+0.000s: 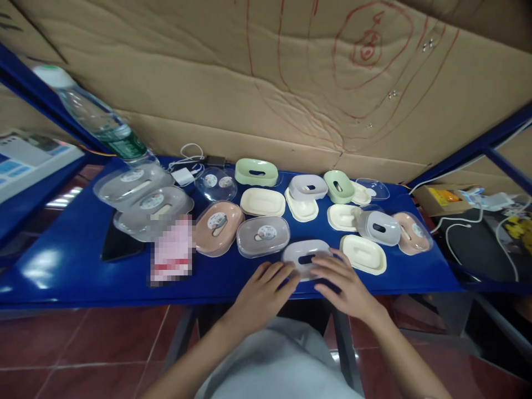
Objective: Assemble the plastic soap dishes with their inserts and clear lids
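A pale grey-lavender soap dish part [305, 252] with a dark oval slot lies near the table's front edge, between my hands. At its left end is my left hand [270, 291], fingers stretched and their tips touching the rim. My right hand [347, 282] spreads its fingers over the right end. Neither hand is wrapped round the dish, whose near side is partly hidden. Just right lies a cream oval tray [363, 255]. To the left are a grey soap dish with a clear lid and label [263, 236] and a pinkish-tan one [219, 227].
Green dish parts [256, 173], cream trays [262, 203] and clear lids [216, 185] lie behind on the blue table [83, 266]. Lidded grey dishes [153, 210], a water bottle [112, 130] and a dark phone-like slab [120, 241] are left. Cardboard [187, 72] stands behind.
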A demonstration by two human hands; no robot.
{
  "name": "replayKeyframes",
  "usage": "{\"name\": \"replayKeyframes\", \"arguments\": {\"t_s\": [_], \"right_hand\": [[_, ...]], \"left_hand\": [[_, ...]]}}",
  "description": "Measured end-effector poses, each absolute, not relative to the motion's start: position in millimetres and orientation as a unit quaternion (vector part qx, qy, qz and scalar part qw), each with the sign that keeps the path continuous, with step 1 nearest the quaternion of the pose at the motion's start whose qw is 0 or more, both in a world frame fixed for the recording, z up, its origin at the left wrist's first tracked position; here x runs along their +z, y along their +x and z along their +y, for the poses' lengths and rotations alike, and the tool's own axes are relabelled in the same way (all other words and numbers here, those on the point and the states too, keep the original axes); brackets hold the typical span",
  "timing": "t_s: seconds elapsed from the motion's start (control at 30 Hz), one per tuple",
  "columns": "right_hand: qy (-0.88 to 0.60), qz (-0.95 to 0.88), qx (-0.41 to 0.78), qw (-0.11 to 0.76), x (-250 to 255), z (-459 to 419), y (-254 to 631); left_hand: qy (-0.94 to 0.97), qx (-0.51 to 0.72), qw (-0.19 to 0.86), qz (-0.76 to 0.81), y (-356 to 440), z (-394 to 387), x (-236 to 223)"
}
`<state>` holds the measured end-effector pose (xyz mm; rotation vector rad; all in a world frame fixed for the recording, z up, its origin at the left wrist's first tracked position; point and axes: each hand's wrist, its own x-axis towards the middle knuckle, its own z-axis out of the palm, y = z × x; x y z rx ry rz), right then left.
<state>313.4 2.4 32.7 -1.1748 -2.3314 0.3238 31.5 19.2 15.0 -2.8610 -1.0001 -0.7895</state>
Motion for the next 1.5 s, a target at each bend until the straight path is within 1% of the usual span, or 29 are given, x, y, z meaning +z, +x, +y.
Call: {"name": "replayKeyframes", "arguments": {"t_s": [0.03, 0.1, 0.17, 0.2, 0.3, 0.37, 0.43, 0.53, 0.63, 0.73, 0.9, 1.07, 1.23, 1.4, 1.5], "right_hand": [[-0.428, -0.852, 0.130, 0.270, 37, 19, 314], [-0.445, -0.839, 0.108, 0.295, 46, 62, 318], [-0.471, -0.838, 0.016, 0.276, 49, 113, 321], [-0.476, -0.838, -0.003, 0.265, 50, 139, 322], [-0.481, -0.840, -0.029, 0.250, 50, 197, 324], [-0.481, -0.840, -0.040, 0.247, 55, 208, 327], [-0.484, -0.834, -0.055, 0.260, 64, 191, 331], [-0.482, -0.826, -0.067, 0.283, 81, 125, 337], [-0.433, -0.868, -0.023, 0.241, 86, 51, 334], [-0.414, -0.889, 0.009, 0.195, 77, 9, 322], [-0.402, -0.898, 0.014, 0.178, 60, 7, 296], [-0.362, -0.915, 0.024, 0.175, 56, 14, 283], [-0.355, -0.920, 0.038, 0.158, 47, 8, 279], [-0.356, -0.920, 0.029, 0.163, 39, 6, 280], [-0.337, -0.926, 0.004, 0.169, 36, 6, 281]], "left_hand": [[-0.910, -0.255, 0.005, -0.326, 28, 19, 13], [-0.899, -0.272, -0.005, -0.343, 19, 19, 10], [-0.888, -0.291, -0.031, -0.355, 12, 19, 8], [-0.885, -0.295, -0.047, -0.358, 10, 19, 7], [-0.882, -0.291, -0.084, -0.361, 7, 21, 6], [-0.881, -0.287, -0.091, -0.364, 8, 22, 5], [-0.874, -0.301, -0.084, -0.372, 8, 22, 2], [-0.848, -0.349, -0.074, -0.393, 8, 19, -5], [-0.815, -0.396, -0.086, -0.414, 7, 15, -9], [-0.809, -0.401, -0.086, -0.421, 8, 15, -8], [-0.842, -0.358, -0.047, -0.402, 11, 19, -4], [-0.827, -0.359, -0.066, -0.428, 10, 17, -6], [-0.841, -0.348, -0.061, -0.410, 10, 18, -4], [-0.853, -0.341, -0.067, -0.389, 8, 22, 0], [-0.859, -0.342, -0.067, -0.375, 8, 22, 1]]}}
